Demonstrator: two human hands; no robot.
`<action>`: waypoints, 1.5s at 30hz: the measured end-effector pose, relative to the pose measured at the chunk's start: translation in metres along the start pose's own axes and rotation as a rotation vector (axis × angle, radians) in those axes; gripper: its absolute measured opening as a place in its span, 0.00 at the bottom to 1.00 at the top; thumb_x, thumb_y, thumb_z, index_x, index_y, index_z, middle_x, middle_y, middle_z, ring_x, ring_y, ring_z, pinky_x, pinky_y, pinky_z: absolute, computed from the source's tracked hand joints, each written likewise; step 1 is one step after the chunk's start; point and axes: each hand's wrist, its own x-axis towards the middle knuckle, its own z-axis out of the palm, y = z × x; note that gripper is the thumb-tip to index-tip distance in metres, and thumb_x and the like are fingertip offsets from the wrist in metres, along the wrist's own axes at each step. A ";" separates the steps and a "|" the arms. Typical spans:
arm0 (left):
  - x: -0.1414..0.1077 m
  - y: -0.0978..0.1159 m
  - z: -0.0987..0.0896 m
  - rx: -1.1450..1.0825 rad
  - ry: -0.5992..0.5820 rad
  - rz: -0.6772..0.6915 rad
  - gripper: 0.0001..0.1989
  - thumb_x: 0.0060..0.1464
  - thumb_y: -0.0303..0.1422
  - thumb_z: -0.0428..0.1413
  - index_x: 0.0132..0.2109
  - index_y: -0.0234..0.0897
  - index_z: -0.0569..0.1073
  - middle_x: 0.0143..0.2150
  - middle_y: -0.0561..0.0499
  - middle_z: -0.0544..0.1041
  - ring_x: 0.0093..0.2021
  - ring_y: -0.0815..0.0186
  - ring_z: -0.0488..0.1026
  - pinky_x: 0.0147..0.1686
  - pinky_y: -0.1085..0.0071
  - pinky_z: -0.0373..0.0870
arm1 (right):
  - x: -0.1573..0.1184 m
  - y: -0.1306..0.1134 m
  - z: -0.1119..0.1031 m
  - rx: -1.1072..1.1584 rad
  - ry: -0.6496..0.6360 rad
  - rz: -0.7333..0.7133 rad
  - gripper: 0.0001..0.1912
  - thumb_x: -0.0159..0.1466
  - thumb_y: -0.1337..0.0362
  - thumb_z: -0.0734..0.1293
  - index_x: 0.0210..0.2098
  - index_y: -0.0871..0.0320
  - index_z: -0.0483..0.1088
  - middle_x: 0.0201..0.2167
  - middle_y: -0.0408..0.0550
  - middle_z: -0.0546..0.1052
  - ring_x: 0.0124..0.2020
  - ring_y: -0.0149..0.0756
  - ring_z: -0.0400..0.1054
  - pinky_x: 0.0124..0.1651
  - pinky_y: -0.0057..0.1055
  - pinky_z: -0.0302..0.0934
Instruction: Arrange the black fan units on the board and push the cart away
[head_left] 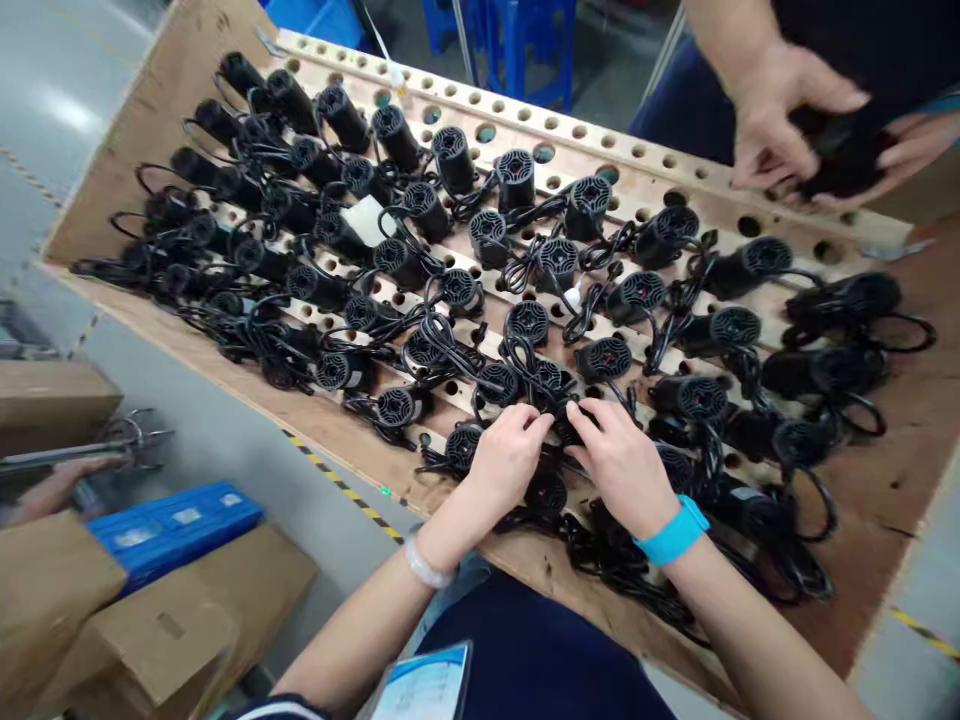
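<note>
My left hand [511,452] is closed, thumb and fingers pinched at a dark bundle of black cord [564,424] over the near middle of a wooden crate. From the other side my right hand [626,468], with a blue band at its wrist, curls its fingers onto the same bundle. My fingers partly hide it. Around both hands stand black cylindrical devices [527,322] with round slotted tops and coiled cords. One such device [461,443] sits just left of my left hand; another [546,492] lies below, between my wrists.
The wooden crate [247,385] has drilled rails [551,122] across it. A white piece [369,220] lies among the devices. Across the crate, a co-worker's hands [787,110] hold a black object. Cardboard boxes [161,625] and a blue crate [180,525] stand at lower left.
</note>
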 end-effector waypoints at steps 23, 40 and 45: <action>-0.007 0.034 0.004 0.332 -0.144 0.271 0.12 0.56 0.25 0.49 0.42 0.27 0.77 0.47 0.37 0.74 0.40 0.61 0.71 0.32 0.67 0.68 | 0.009 0.019 -0.009 0.136 -0.146 -0.055 0.18 0.63 0.70 0.62 0.52 0.66 0.68 0.49 0.59 0.72 0.49 0.46 0.66 0.50 0.41 0.67; -0.010 0.051 0.004 0.396 -0.045 0.340 0.21 0.56 0.23 0.45 0.54 0.15 0.68 0.55 0.30 0.71 0.56 0.52 0.69 0.55 0.59 0.68 | 0.034 0.040 -0.010 0.930 -0.572 0.726 0.08 0.62 0.65 0.63 0.37 0.60 0.72 0.23 0.45 0.76 0.27 0.39 0.76 0.25 0.30 0.72; -0.003 0.059 0.021 0.462 0.107 0.383 0.18 0.51 0.21 0.47 0.45 0.13 0.74 0.44 0.27 0.76 0.47 0.48 0.75 0.50 0.52 0.72 | 0.034 0.041 -0.008 0.866 -0.567 0.642 0.08 0.62 0.65 0.62 0.28 0.58 0.69 0.21 0.45 0.75 0.24 0.38 0.75 0.22 0.27 0.70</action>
